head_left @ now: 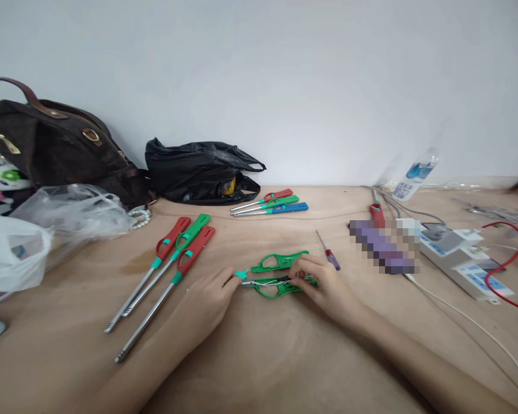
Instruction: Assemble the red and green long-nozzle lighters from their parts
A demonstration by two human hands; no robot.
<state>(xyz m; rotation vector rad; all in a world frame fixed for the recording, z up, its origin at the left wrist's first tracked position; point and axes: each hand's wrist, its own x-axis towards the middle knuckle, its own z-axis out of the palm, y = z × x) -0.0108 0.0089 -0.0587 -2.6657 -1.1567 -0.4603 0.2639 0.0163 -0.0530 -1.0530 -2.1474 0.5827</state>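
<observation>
In front of me lies an opened gas lighter in two green handle halves. The upper half, a green shell [274, 263], rests just beyond the lower half [268, 292], which holds inner parts and a thin white wire [265, 283]. My left hand [218, 293] is closed, its thumb and finger pinching a small teal trigger [242, 275] over the metal tube [247, 284]. My right hand [317, 282] is closed in a pinch on a dark inner part [284, 279] above the lower shell. Its fingertips partly hide that part.
Several long lighters [192, 253] lie to the left, and three more [280, 201] at the back. A screwdriver [331, 259] rests beyond my right hand. Plastic bags [198, 172], a brown bag [69, 149], a power strip [461, 264], cables and a tilted bottle [415, 175] stand around.
</observation>
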